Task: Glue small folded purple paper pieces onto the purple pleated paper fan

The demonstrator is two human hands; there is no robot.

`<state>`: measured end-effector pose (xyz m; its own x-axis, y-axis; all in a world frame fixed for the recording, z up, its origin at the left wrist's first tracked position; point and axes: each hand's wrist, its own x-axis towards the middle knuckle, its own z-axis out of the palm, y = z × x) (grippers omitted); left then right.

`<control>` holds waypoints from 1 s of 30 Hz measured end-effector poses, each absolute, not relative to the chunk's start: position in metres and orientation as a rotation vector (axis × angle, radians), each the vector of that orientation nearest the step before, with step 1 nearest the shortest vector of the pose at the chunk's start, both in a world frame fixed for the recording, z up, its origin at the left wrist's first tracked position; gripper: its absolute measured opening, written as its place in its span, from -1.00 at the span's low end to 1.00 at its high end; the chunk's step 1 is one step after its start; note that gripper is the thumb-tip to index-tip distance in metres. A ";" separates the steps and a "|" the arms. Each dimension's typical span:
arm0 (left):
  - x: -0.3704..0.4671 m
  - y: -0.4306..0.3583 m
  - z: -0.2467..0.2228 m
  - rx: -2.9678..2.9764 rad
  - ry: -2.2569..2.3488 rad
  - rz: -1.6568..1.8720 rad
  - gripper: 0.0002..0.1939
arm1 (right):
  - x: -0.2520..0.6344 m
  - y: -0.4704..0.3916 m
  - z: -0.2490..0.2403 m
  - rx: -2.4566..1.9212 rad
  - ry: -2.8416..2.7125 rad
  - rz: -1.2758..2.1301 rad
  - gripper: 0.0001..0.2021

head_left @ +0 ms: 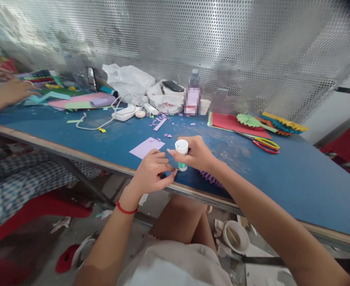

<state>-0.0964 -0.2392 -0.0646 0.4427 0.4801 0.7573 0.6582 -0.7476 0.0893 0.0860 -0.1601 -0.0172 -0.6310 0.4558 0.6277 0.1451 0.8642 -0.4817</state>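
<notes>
My right hand [197, 153] is wrapped round a white glue stick [181, 147] with a green label, held upright over the table's front edge. Just left of it is my left hand [157, 171], its thumb and fingertips pressed together near the bottom of the stick; what they hold, if anything, is too small to make out. A folded purple paper [211, 178] lies partly under my right forearm. Beyond my left hand, a flat purple sheet [146, 148] rests on the blue table [282, 182].
Scissors [265, 144] lie right of centre by red paper [243, 125] and a green folded fan [249, 120]. Purple scraps, a white cable, a power bank [126, 113], plastic bags [130, 79] and a bottle [192, 93] are farther back. Another person's hands [14, 89] are at far left.
</notes>
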 end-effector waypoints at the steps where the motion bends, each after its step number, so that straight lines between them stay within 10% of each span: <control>1: -0.096 -0.239 -0.065 -2.475 -0.990 -1.196 -0.77 | 0.086 -0.160 -0.017 -0.437 -2.238 0.498 -0.57; 30: -0.096 -0.242 -0.062 -2.478 -1.020 -1.162 -0.77 | 0.087 -0.158 -0.014 -0.496 -2.238 0.448 -0.58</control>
<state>-0.0956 -0.2415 -0.0621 0.4462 0.4980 0.7436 0.6725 -0.7348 0.0886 0.0869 -0.1584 -0.0144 -0.6163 0.4830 0.6220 0.2062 0.8613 -0.4644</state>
